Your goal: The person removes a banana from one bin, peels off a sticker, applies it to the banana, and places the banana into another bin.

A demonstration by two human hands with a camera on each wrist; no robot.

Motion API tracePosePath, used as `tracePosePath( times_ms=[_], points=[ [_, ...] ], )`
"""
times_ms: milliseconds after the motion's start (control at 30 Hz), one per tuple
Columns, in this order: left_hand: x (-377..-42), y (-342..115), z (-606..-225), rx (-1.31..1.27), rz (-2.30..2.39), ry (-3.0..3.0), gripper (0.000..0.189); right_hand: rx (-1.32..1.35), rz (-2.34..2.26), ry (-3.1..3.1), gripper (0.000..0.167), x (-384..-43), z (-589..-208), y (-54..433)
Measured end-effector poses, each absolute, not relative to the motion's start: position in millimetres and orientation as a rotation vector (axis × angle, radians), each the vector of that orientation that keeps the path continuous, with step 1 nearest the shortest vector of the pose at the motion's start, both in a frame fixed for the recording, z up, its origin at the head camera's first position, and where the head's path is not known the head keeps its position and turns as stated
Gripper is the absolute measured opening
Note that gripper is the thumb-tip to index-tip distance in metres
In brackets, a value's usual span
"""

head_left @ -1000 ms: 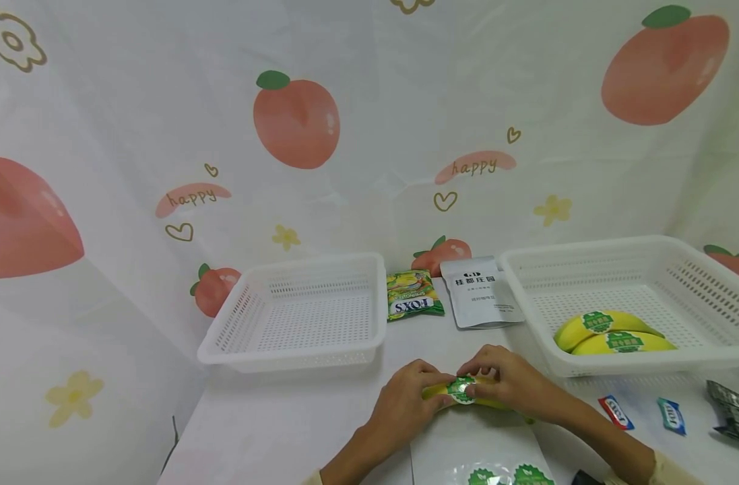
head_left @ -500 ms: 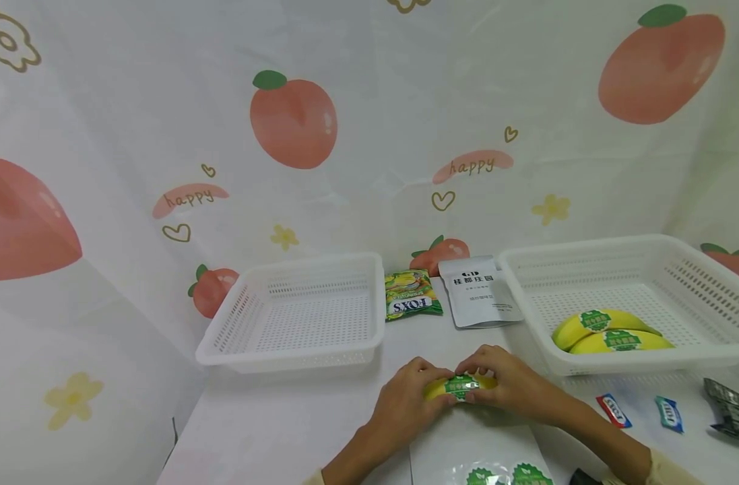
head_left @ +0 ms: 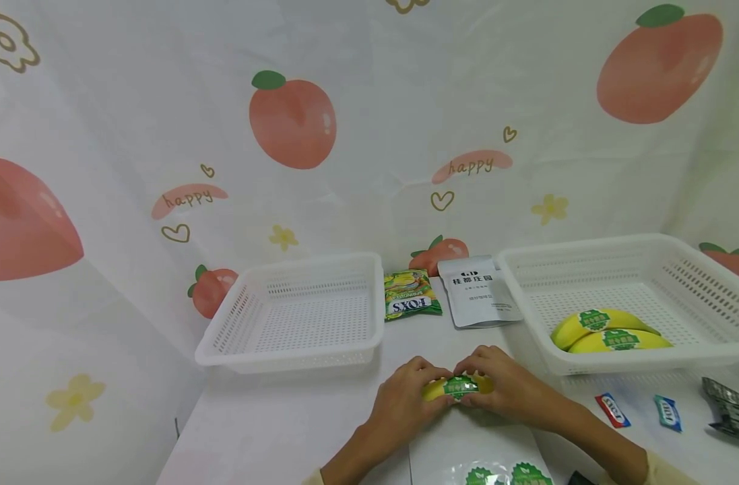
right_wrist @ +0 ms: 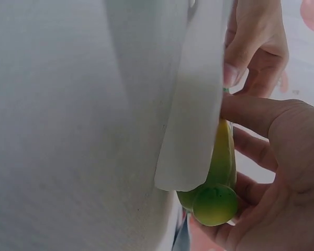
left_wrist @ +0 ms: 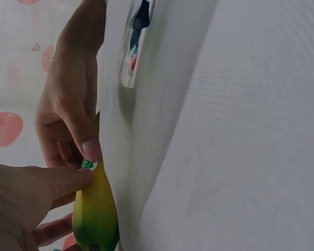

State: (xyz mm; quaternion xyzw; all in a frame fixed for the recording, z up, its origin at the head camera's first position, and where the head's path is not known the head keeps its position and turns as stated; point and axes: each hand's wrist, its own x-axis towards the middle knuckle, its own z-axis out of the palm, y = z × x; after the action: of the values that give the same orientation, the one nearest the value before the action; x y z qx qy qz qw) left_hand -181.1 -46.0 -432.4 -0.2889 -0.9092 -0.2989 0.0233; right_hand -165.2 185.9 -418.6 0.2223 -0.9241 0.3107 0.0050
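Observation:
In the head view, a yellow banana (head_left: pixel 432 391) lies crosswise over a white sheet (head_left: pixel 460 444), a green-and-white sticker (head_left: pixel 461 386) on its upper side. My left hand (head_left: pixel 403 397) grips the banana left of the sticker, fingers behind and thumb in front. From the other side my right hand (head_left: pixel 505 387) holds it the same way, fingertips and thumb near the sticker's right edge. The left wrist view shows the banana's dark blossom tip (left_wrist: pixel 94 246) below my left thumb. The green stem end (right_wrist: pixel 215 204) points out below my right hand in the right wrist view.
More green stickers (head_left: pixel 529 474) lie on the sheet's near end. A white basket (head_left: pixel 290 357) stands back left; another basket (head_left: pixel 636 364) at right holds two labelled bananas (head_left: pixel 620 340). A FOX'S candy bag (head_left: pixel 411 295), a silver pouch (head_left: pixel 479 293), small packets (head_left: pixel 613 410) and a dark packet (head_left: pixel 733 414) lie around.
My right thumb and fingers have shifted right along the banana, uncovering more of the sticker and a strip of yellow peel beside it. My left hand has stayed nearly still.

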Motion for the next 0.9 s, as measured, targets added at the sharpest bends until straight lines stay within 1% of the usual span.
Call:
tracePosePath(
  times_ms=[533,733,900],
  points=[
    [-182.1,-42.1,-428.3,-0.891,-0.872,-2.863,0.030,0.662,0.981,-2.957,0.033,-166.6,-414.5,185.0],
    [-180.9,-38.3,-424.8,-0.873,-0.805,-2.872,0.034,0.673,0.986,-2.957,0.032,-166.7,-414.1,184.7],
    [-180.7,-36.7,-426.1,-0.875,-0.758,-2.860,0.033,0.659,0.962,-2.962,0.033,-165.8,-414.7,183.6]
  ],
)
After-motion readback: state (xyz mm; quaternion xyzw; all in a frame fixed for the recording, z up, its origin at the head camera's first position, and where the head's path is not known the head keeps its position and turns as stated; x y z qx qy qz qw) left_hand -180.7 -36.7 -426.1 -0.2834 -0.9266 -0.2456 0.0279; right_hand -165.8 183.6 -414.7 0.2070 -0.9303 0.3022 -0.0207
